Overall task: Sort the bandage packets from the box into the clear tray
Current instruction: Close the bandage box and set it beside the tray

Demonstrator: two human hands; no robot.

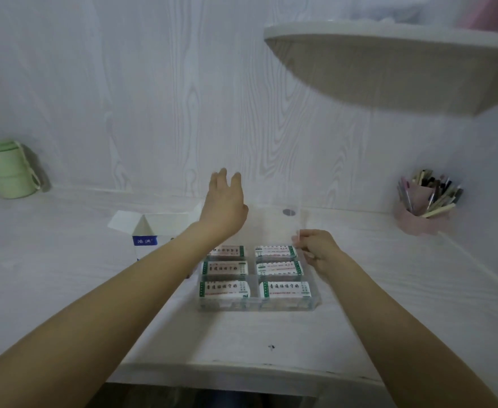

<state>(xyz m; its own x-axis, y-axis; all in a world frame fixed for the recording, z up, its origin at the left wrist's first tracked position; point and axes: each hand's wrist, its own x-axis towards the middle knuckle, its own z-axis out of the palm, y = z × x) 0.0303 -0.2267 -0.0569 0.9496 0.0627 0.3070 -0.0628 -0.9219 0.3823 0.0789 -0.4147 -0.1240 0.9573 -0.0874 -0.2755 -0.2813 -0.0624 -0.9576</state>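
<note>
A clear tray (258, 306) with divided compartments sits mid-desk, holding several white bandage packets (225, 267) with green edges. Its clear lid (271, 225) stands raised behind the packets. My right hand (316, 248) pinches the lid's right edge. My left hand (224, 201) hovers above the lid's left side with fingers spread, holding nothing. The open white box (147, 231) with a blue label stands left of the tray, partly hidden by my left forearm.
A green cup (9, 169) stands at the far left against the wall. A pink pen holder (424, 204) full of pens sits at the right. A white shelf (403, 66) overhangs the upper right. The desk's front edge runs below the tray.
</note>
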